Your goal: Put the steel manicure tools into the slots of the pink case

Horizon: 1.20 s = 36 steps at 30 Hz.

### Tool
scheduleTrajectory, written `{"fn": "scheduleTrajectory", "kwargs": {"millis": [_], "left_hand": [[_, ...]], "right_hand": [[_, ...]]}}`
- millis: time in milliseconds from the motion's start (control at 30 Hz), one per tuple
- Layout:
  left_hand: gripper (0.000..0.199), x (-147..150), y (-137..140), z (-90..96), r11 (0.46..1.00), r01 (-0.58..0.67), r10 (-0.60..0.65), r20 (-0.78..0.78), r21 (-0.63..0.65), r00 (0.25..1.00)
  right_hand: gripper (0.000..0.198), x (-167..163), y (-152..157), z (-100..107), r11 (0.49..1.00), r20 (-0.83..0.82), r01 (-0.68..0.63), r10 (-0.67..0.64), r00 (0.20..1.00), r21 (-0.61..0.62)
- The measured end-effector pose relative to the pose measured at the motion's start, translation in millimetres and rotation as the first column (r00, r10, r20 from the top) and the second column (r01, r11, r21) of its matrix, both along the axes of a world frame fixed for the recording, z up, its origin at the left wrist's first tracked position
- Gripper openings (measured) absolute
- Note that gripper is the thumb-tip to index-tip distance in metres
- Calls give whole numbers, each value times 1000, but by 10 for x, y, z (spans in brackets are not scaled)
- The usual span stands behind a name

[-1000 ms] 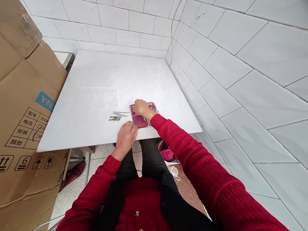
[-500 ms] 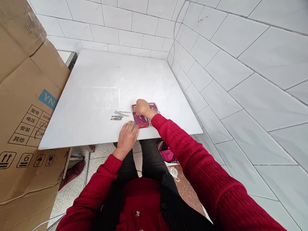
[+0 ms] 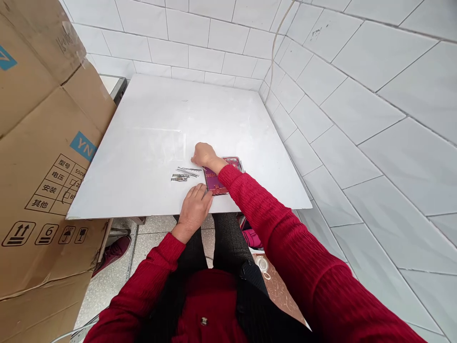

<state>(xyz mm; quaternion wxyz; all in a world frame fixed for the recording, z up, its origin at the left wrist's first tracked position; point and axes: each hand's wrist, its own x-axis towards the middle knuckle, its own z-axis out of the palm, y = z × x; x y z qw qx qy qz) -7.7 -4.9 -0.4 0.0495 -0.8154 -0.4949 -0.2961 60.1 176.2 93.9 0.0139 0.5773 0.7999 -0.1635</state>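
My hands were apart: the left hand (image 3: 194,207) lay flattish against the maroon case (image 3: 214,185), mid-frame; the right hand (image 3: 204,155) curled at its upper left (holding something? I couldn't tell).

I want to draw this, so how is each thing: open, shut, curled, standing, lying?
Case: open, lying flat, partly hidden.
Tools: lying loose left of the case.
Left hand: open, palm down, at the case's near left corner.
Right hand: curled; can't tell if it holds anything.
Box: standing; can't see whether it's shut.
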Motion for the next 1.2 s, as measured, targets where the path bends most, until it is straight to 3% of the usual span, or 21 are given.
{"fn": "scheduleTrajectory", "kwargs": {"millis": [100, 233, 633, 800, 967, 1200], "left_hand": [[26, -3, -3, -17, 1000, 0, 0, -4, -7, 1000], [26, -4, -5, -24, 1000, -4, 4, -16, 4, 1000], [26, -24, 25, -2, 1000, 22, -22, 21, 7, 1000], [28, -19, 14, 3, 1000, 15, -15, 20, -13, 1000], [27, -19, 13, 9, 1000, 16, -15, 27, -16, 1000], [27, -22, 13, 18, 999, 24, -23, 41, -21, 999]], "right_hand": [[21, -146, 16, -10, 996, -11, -55, 55, 998, -73], [25, -215, -55, -69, 996, 3, -91, 91, 996, 4], [21, -290, -393, -203, 979, -113, -190, 197, 974, 73], [26, 149, -321, -7, 981, -75, -34, 50, 996, 191], [21, 720, -354, 147, 987, 90, 132, -140, 986, 89], [25, 796, -515, 26, 986, 216, 123, -146, 966, 115]]}}
